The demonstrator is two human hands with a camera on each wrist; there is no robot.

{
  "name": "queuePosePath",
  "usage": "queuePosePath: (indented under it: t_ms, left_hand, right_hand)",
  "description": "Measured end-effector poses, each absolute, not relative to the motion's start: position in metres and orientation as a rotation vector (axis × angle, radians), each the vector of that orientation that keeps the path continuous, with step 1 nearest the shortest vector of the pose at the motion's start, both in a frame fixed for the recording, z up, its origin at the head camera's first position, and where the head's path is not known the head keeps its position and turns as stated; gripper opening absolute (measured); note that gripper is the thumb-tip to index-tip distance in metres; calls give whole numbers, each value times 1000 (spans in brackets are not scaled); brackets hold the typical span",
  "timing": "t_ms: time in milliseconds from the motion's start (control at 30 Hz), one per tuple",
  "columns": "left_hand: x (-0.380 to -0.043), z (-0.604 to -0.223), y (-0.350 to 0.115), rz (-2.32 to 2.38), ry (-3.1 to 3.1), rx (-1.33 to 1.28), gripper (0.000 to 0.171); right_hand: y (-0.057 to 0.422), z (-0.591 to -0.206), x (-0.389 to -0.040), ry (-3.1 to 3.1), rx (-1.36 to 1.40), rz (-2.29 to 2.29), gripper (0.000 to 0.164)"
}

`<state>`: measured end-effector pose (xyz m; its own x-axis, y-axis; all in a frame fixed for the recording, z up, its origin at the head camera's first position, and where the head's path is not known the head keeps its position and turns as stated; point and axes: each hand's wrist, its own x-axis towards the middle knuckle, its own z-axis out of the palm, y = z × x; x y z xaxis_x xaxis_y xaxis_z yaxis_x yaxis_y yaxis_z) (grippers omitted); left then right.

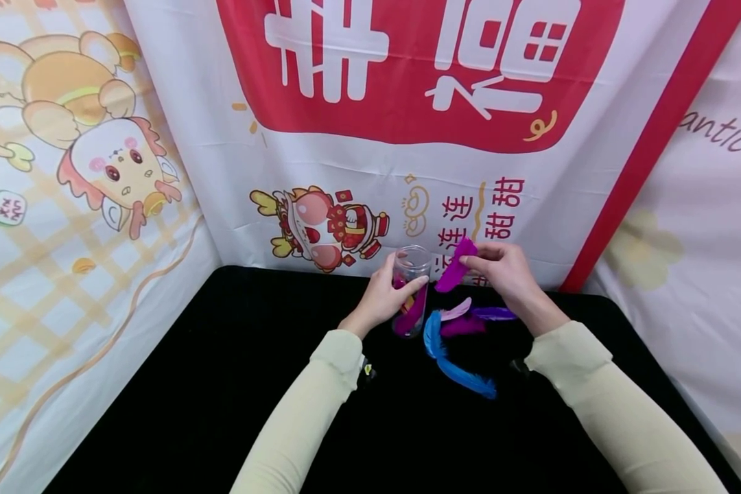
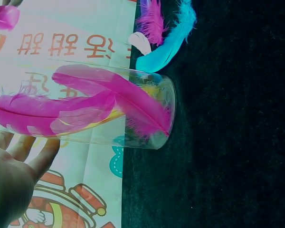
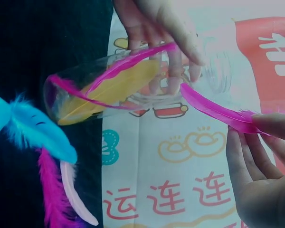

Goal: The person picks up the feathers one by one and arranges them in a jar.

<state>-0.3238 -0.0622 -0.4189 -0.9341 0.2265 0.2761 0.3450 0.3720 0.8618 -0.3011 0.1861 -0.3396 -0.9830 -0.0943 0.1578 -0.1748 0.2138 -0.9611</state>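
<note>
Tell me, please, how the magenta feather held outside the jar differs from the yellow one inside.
The magenta feather is pinched in the right grip; the yellow feather lies inside the jar. Other feathers overlap the yellow feather; none overlaps the magenta feather. Both are long feathers.

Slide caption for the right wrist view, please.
Right hand pinches a magenta feather near a clear jar holding magenta and yellow feathers.

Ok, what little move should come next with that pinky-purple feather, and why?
Probably bring the magenta feather over the mouth of the clear jar. The right hand pinches it nearby, the left hand holds the jar, and two similar feathers already lie inside.
</note>
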Motion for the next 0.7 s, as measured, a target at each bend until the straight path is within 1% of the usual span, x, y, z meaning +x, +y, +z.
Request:
queuePosePath:
  t_ms: [367, 700]
  left_hand:
    - [-324, -419, -61, -1597, -2516, -516, 79]
    - [-325, -420, -61, -1572, -2513, -523, 78]
  right_hand:
    - [174, -330, -303, -2282, 311, 1966, 36]
    - [163, -324, -304, -2203, 344, 1993, 31]
